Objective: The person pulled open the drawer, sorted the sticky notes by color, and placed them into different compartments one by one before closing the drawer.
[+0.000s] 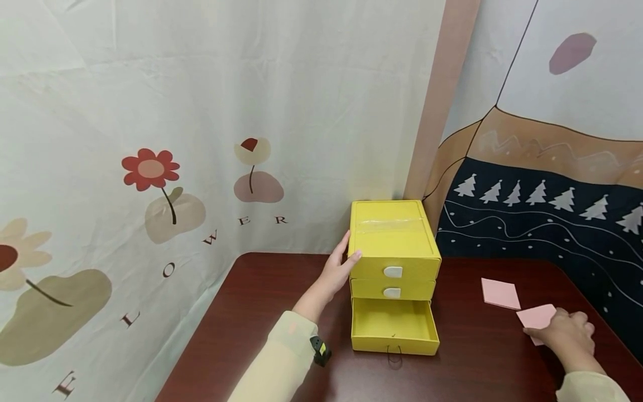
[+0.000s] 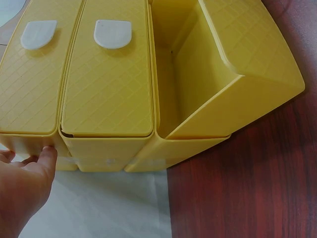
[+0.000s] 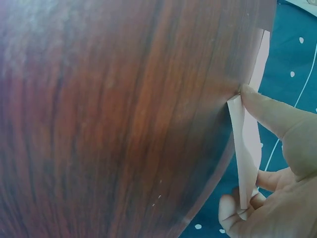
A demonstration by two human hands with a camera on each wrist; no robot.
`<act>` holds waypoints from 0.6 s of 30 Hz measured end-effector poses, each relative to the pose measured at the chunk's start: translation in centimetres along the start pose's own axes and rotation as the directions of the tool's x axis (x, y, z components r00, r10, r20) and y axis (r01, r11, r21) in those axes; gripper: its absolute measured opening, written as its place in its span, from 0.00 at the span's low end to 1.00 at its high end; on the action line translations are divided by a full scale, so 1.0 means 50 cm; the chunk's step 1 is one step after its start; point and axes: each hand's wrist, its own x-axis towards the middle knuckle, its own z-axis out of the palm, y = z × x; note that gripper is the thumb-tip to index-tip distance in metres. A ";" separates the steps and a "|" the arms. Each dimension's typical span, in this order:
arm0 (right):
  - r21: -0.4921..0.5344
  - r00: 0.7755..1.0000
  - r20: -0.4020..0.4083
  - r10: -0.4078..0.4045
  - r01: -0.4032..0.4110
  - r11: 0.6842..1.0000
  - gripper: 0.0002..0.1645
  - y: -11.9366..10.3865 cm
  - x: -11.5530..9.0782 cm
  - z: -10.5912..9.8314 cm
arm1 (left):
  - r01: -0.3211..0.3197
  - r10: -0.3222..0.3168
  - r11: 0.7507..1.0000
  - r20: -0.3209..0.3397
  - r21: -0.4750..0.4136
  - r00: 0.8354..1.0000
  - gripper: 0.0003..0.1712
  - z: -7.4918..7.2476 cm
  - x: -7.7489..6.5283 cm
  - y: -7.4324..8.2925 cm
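Note:
A yellow three-drawer box [image 1: 394,234] stands on the table, its bottom drawer [image 1: 394,345] pulled out with nothing seen inside. My left hand [image 1: 335,272] rests against the box's left side near the top, thumb by the front edge. In the left wrist view, the fingers of the left hand [image 2: 25,183] touch the side of the top drawer section. At the right, my right hand [image 1: 567,333] pinches a pink sticky note pad [image 1: 535,315] between thumb and fingers. The right wrist view has this pad [image 3: 246,148] tilted up on edge. Another pink pad [image 1: 500,293] lies just behind it.
White tabs [image 1: 393,272] mark the upper two drawers, both closed. A thin dark loop [image 1: 394,352] hangs at the bottom drawer's front. The dark red-brown table [image 1: 281,301] meets a printed curtain [image 1: 311,111] behind and at both sides.

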 end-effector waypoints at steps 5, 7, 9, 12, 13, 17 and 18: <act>0.030 0.994 -0.073 -0.075 0.078 0.997 0.51 0.001 -0.007 -0.006 | -0.003 0.003 1.000 0.000 -0.008 1.000 0.40 0.001 -0.001 -0.002; 0.033 0.991 -0.095 -0.099 0.102 0.994 0.48 0.002 -0.008 -0.007 | -0.003 0.003 1.000 0.001 -0.011 1.000 0.40 0.001 0.000 -0.002; 0.035 0.986 -0.117 -0.121 0.126 0.991 0.46 0.002 -0.008 -0.009 | -0.002 0.002 1.000 0.003 -0.012 1.000 0.39 0.001 -0.001 -0.002; 0.044 0.978 -0.153 -0.145 0.153 0.987 0.42 0.001 -0.009 -0.010 | 0.000 0.000 1.000 0.005 -0.010 1.000 0.39 0.001 -0.001 -0.001; 0.047 0.975 -0.163 -0.152 0.162 0.986 0.41 0.000 -0.010 -0.011 | 0.001 -0.001 1.000 0.005 -0.010 1.000 0.39 0.001 -0.001 -0.001; 0.061 0.969 -0.180 -0.170 0.184 0.981 0.38 -0.007 -0.013 -0.014 | -0.004 0.004 1.000 0.003 -0.010 1.000 0.39 0.001 -0.001 -0.001; 0.062 0.967 -0.183 -0.177 0.191 0.980 0.37 -0.009 -0.014 -0.015 | -0.007 0.007 1.000 0.002 -0.011 1.000 0.39 0.001 -0.001 0.000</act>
